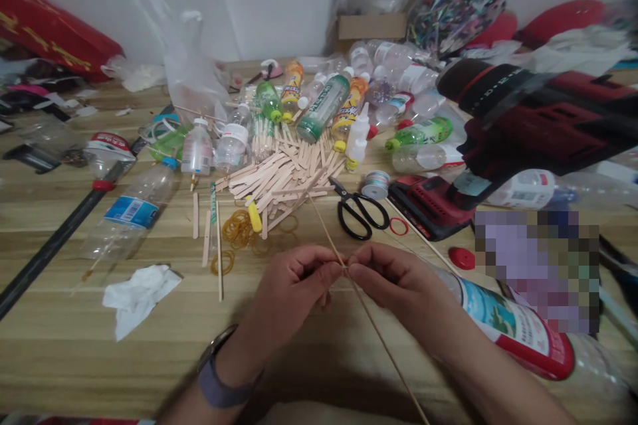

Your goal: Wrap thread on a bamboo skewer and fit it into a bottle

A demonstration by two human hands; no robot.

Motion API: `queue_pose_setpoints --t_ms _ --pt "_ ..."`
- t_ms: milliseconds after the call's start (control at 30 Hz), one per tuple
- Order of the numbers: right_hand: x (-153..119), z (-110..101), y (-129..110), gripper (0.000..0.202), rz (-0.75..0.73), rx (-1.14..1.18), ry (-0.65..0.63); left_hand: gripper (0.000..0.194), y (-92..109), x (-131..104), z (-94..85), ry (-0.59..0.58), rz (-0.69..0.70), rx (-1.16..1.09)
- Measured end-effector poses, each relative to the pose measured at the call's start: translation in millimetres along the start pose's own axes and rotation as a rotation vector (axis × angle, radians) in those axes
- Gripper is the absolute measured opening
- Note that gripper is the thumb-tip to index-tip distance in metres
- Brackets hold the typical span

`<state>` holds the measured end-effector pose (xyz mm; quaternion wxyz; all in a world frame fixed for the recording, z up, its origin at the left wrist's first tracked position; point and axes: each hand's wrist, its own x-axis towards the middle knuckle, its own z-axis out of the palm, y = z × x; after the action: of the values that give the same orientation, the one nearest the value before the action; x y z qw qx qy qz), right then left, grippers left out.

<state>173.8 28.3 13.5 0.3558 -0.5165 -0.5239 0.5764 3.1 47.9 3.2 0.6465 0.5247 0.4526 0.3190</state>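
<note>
Over the near middle of the table, my left hand (304,279) and my right hand (393,282) meet fingertip to fingertip. Both are closed in a pinch around the middle of a long thin wooden stick (376,325), which slants from the popsicle-stick pile down to the lower right. Something small and pale crosses the stick at the fingertips; whether it is a thread or a band I cannot tell. Black-handled scissors (361,209) lie just beyond my right hand. Tan rubber bands (236,229) lie beyond my left hand, and a spool (375,184) sits behind the scissors.
A pile of popsicle sticks (284,176) covers the middle, with plastic bottles (323,106) behind. A red-and-black cordless drill (498,126) stands at right, above a large labelled bottle (518,325). At left are a blue-labelled bottle (132,212), a dark rod (54,249) and crumpled tissue (139,295).
</note>
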Motion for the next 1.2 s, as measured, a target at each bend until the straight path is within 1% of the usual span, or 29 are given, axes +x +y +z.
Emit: queue_pose_setpoints --t_ms 133,267,333,433,500,567,700,767,833,900,1000,1067,1133,1200 --pt "-1 2 8 0.029 0.029 0.136 -0.02 0.015 -1 -1 -0.9 0.011 0.018 0.044" --pt "2 9 12 0.04 0.047 0.261 0.003 0.016 -2 1 1.1 0.037 0.037 0.023" --pt "4 12 13 0.044 0.056 0.29 0.014 0.017 -4 2 3.2 0.058 0.061 -0.007" --pt "6 16 15 0.047 0.057 0.3 0.019 0.016 -5 3 6.7 0.091 0.144 -0.057" --pt "7 18 17 0.048 0.057 0.297 0.017 0.015 -6 3 8.6 0.112 0.175 -0.117" --pt "7 18 19 0.047 0.061 0.282 0.0 0.014 -6 2 9.7 0.11 0.156 -0.181" --pt "8 18 23 0.041 0.054 0.215 -0.039 0.019 -7 -1 10.6 0.053 0.075 -0.258" --pt "8 17 24 0.034 0.039 0.166 -0.032 0.02 -7 -1 11.0 0.06 0.078 -0.244" --pt "5 16 24 0.026 0.023 0.118 -0.016 0.018 -6 -2 11.1 0.091 0.097 -0.175" --pt "-2 13 23 0.019 -0.024 0.02 0.012 0.015 -6 -2 10.8 0.14 0.105 -0.107" --pt "-25 3 18 0.021 -0.189 -0.314 0.102 0.015 -8 -3 9.8 0.201 0.089 -0.117" --pt "-45 -7 15 0.023 -0.297 -0.561 0.169 0.017 -11 -3 9.2 0.227 0.079 -0.147" --pt "-63 -21 16 0.023 -0.36 -0.757 0.237 0.018 -13 -3 8.5 0.258 0.085 -0.173" --pt "-74 -36 23 0.024 -0.437 -0.956 0.354 0.018 -15 -2 7.7 0.3 0.103 -0.216"
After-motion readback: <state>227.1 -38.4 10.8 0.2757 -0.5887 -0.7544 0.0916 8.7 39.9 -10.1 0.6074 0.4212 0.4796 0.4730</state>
